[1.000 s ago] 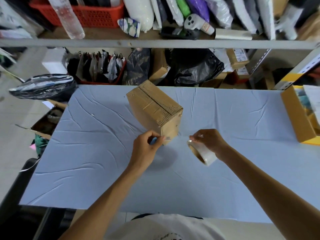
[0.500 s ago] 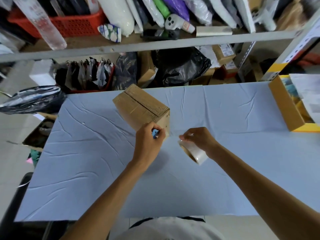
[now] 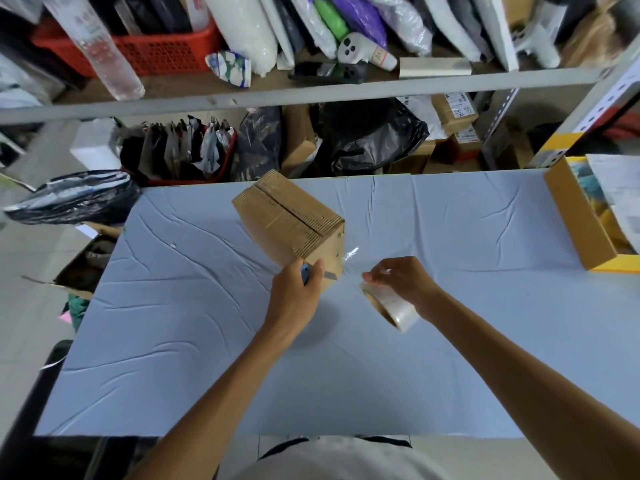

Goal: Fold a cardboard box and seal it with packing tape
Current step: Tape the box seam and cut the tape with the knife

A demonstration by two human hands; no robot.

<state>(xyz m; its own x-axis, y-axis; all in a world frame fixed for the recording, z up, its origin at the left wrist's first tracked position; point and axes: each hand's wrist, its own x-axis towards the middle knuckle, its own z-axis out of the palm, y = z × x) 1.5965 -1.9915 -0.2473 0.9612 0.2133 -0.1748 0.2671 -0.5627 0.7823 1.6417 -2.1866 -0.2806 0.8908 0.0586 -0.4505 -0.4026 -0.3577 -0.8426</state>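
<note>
Left grip [image 3: 294, 299] holds cutter [image 3: 305, 274] at box [image 3: 287, 216] corner; right grip [image 3: 405, 282] holds tape [image 3: 393, 308].

View: one wide-angle camera worn on the person's head.
Facing: forward and steeply down over the pale blue cloth-covered table [image 3: 450, 375]; the wearer's white shirt [image 3: 339, 459] shows at the bottom edge.
Nearness: arm's reach. Both forearms run up from the lower corners to mid-frame, where the left hand [image 3: 294, 299] grips a blue-handled cutter [image 3: 305, 273] and the right hand [image 3: 405, 284] holds a clear packing tape roll [image 3: 394, 311], just beside the brown cardboard box [image 3: 287, 220].
Far field: a grey metal shelf rail [image 3: 311, 95] crosses the top, beyond the table's far edge.
Tilt: the rail sits higher on the right.
</note>
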